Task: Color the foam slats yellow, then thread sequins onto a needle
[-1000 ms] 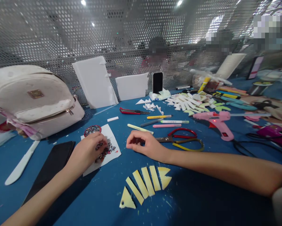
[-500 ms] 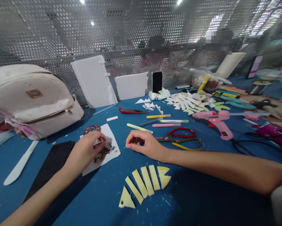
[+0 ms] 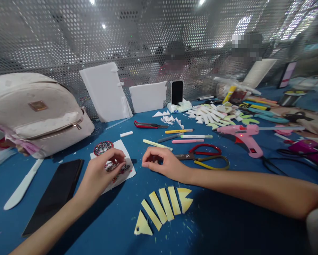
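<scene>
My left hand [image 3: 103, 172] hovers over a white paper [image 3: 131, 170] with small dark and red bits on it; its thumb and fingers curve with a gap between them, nothing visible inside. A round red-rimmed piece with speckled filling [image 3: 103, 147] lies at the paper's upper left. My right hand [image 3: 165, 164] rests on the blue table, fingers curled and tips together; whatever they might hold is too small to see. Below the hands lie yellow pieces in a fish-bone shape: a triangular head [image 3: 143, 225], several strips [image 3: 166, 204] and a notched tail [image 3: 184, 200].
Scissors [image 3: 210, 159] lie beside my right hand, with markers [image 3: 188, 141] and a red cutter [image 3: 148, 125] beyond. A pink glue gun [image 3: 250, 138] is on the right. A black phone [image 3: 54, 194], white knife [image 3: 23, 186] and backpack [image 3: 39, 109] are on the left.
My left hand has moved slightly right over the paper, and its thumb and fingers have parted. More of the round red-rimmed piece shows. My right hand has stayed in place.
</scene>
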The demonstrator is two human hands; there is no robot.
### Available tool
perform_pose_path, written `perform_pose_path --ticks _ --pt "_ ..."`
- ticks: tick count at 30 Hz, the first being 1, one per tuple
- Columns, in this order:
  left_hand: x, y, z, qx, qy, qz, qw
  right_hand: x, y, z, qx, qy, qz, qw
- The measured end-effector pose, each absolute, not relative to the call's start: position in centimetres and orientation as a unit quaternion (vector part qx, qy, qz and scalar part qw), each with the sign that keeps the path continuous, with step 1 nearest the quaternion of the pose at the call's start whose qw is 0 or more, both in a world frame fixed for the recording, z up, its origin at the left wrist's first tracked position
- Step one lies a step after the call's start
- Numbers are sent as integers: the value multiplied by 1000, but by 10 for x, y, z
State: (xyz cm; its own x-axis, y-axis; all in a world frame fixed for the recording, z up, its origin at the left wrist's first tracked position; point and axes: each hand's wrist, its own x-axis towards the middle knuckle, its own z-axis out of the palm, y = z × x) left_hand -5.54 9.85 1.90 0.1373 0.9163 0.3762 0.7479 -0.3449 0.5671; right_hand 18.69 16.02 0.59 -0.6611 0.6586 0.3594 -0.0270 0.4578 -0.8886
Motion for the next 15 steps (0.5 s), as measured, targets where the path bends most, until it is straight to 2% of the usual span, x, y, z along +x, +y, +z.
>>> perform_pose_path --ticks 8,15 --pt "-18 67 0 714 511 397 267 191 154 6 -131 -819 411 379" --pt "-21 64 -3 723 505 410 231 191 153 8 -83 -836 398 368"
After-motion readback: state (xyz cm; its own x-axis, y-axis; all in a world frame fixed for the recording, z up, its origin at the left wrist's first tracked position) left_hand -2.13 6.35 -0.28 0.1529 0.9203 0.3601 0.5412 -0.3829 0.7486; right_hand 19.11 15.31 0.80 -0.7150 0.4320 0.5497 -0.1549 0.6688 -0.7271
